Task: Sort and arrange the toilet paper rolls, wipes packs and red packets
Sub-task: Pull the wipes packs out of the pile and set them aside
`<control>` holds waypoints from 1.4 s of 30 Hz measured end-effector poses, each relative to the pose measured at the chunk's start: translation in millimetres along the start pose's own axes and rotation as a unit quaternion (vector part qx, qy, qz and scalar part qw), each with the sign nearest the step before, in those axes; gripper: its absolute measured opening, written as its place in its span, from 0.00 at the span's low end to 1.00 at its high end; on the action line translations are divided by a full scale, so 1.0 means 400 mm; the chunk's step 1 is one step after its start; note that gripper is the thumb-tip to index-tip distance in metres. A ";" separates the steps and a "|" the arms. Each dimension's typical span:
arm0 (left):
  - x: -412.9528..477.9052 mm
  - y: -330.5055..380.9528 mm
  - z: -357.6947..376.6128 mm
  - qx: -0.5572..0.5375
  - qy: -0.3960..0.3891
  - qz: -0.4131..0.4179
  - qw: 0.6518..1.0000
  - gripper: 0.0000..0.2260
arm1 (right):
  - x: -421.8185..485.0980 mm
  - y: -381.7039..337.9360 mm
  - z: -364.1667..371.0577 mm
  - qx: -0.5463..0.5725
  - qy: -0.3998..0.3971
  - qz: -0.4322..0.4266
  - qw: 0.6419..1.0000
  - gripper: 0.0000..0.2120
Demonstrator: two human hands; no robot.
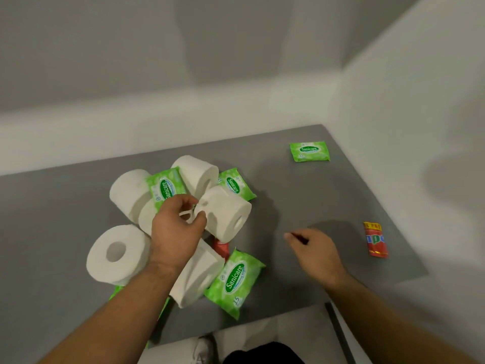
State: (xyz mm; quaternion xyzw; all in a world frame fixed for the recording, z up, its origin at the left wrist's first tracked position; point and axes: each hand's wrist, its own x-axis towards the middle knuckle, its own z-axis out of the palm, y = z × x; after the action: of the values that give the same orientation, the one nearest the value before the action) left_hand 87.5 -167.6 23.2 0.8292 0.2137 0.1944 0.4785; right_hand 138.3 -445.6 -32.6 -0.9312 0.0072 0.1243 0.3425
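A heap of several white toilet paper rolls, green wipes packs and a red packet lies on the grey table (pixel 315 206). My left hand (pixel 177 229) grips the near end of one toilet paper roll (pixel 228 214), which is tilted at the middle of the heap. My right hand (pixel 315 253) hovers to the right of the heap, fingers loosely curled, holding nothing. One green wipes pack (pixel 309 151) lies apart at the far right. A red packet (pixel 375 239) lies alone near the right edge. Another red packet (pixel 220 247) peeks out under the rolls.
White walls close off the table at the back and right. More rolls (pixel 116 254) and wipes packs (pixel 235 281) crowd the left and middle. The table's front edge runs below the heap, with a shoe (pixel 206 348) on the floor beneath.
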 end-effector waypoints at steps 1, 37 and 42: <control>0.008 -0.007 -0.019 -0.003 0.000 -0.003 1.000 0.11 | -0.001 -0.041 0.025 0.036 -0.026 0.013 0.999 0.16; 0.432 -0.174 -0.396 0.004 -0.149 0.178 0.973 0.51 | 0.013 -0.808 0.301 0.148 0.038 -0.228 0.962 0.16; 0.574 -0.257 -0.403 -0.114 0.012 0.029 0.993 0.47 | 0.003 -0.751 0.332 0.113 0.027 -0.209 0.971 0.15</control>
State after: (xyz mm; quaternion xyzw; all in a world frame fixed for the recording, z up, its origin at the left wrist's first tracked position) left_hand 176.5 117.2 35.3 0.7726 0.1720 0.2407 0.5617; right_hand 138.9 -130.7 60.8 -0.8704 -0.1640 0.0236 0.4636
